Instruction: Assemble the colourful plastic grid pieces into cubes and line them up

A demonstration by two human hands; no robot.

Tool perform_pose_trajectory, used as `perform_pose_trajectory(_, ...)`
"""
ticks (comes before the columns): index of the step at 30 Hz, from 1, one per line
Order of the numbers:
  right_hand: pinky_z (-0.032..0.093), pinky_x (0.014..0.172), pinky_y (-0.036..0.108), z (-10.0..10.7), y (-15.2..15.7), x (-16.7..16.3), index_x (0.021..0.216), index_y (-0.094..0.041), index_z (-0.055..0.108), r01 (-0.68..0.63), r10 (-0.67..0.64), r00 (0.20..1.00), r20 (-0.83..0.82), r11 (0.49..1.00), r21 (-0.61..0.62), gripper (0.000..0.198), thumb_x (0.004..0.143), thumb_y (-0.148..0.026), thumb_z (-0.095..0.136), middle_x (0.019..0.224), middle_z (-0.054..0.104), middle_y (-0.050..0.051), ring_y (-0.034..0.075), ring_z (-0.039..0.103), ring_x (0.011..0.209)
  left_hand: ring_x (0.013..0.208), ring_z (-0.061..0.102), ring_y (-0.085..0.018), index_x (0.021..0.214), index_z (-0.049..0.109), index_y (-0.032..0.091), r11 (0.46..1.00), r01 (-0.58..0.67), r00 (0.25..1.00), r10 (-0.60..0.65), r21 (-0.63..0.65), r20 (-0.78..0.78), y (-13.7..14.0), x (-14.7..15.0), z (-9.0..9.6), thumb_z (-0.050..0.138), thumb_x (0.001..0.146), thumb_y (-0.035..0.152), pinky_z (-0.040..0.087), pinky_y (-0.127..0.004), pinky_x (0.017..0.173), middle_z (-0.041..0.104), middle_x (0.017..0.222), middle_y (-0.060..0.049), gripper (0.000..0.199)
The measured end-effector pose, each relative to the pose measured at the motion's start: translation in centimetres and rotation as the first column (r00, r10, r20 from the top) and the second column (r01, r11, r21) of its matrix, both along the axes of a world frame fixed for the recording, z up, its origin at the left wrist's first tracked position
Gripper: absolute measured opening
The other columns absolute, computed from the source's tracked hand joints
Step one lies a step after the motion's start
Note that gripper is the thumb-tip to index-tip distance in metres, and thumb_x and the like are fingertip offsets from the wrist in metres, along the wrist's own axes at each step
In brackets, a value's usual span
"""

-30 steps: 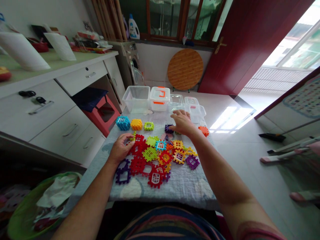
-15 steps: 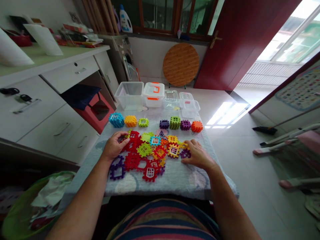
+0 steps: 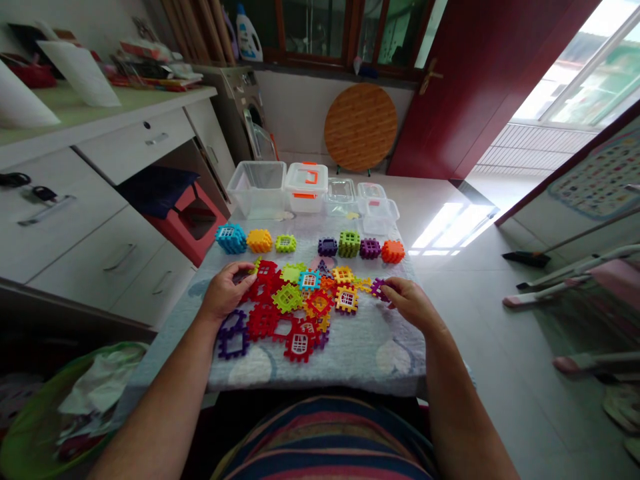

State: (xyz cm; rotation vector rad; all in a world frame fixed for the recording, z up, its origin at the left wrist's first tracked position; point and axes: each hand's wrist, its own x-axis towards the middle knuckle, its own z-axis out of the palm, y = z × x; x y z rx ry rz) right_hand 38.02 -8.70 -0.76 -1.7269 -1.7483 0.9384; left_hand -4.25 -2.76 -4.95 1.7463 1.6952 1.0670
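Observation:
My right hand (image 3: 406, 301) pinches a purple interlocking block piece (image 3: 379, 289) at the right end of the pile. At the left, my left hand (image 3: 229, 288) has its fingers closed on a yellow-green block piece (image 3: 257, 265), beside the red pieces (image 3: 263, 320). Loose flat toothed pieces lie heaped between my hands, among them a green piece (image 3: 288, 299), a blue piece with a white window (image 3: 309, 279) and a yellow piece (image 3: 347, 299). Dark purple frames (image 3: 234, 345) lie in front of my left hand.
Behind the pile stand sorted stacks, including a blue stack (image 3: 231, 239), a green stack (image 3: 349, 244) and an orange stack (image 3: 393, 251). Clear plastic boxes line the far edge, one an open bin (image 3: 259, 193), another lidded with orange clips (image 3: 307, 189). White drawers (image 3: 117, 257) flank the left side.
My right hand has lifted the purple piece from the pile and moved slightly right and up with it. My left hand stays almost in place.

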Motion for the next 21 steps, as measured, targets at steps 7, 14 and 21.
perform_pose_trajectory(7, 0.046, 0.092, 0.049, -1.2, 0.3, -0.9, 0.107, -0.016, 0.067, 0.09, -0.247, 0.903, 0.352, 0.908, 0.408, 0.031, 0.082, -0.034, 0.062, 0.107, 0.063, 0.015, 0.031, 0.056, 0.101, 0.092, 0.067, -0.023, 0.099, 0.068, 0.018, 1.0, -0.004, 1.0, 0.004, -0.004, 0.009, 0.0, -0.1, -0.2, 0.064, 0.072, 0.05, 0.054, -0.035, 0.091, 0.071, 0.105, -0.008, 0.042)
perform_pose_trajectory(14, 0.043, 0.099, 0.049, -0.6, -0.9, -5.9, 0.125, -0.021, 0.058, -0.335, 0.214, 0.898, 0.383, 0.898, 0.284, 0.051, 0.077, -0.029, 0.073, 0.123, 0.058, 0.012, 0.031, 0.049, 0.114, 0.092, 0.067, -0.023, 0.1, 0.069, 0.018, 1.0, -0.008, 1.0, 0.008, 0.004, -0.008, 0.0, -0.1, -0.3, 0.063, 0.073, 0.049, 0.053, -0.035, 0.091, 0.071, 0.105, -0.008, 0.041)
perform_pose_trajectory(21, 0.045, 0.099, 0.044, -0.6, -1.0, -4.1, 0.124, -0.021, 0.056, -0.22, 0.147, 0.958, 0.247, 0.928, 0.3, 0.044, 0.08, -0.023, 0.066, 0.117, 0.056, 0.01, 0.026, 0.054, 0.11, 0.092, 0.067, -0.023, 0.099, 0.068, 0.018, 1.0, -0.005, 1.0, 0.005, 0.002, -0.007, 0.1, 0.0, -0.3, 0.063, 0.073, 0.05, 0.053, -0.036, 0.091, 0.071, 0.104, -0.009, 0.041)
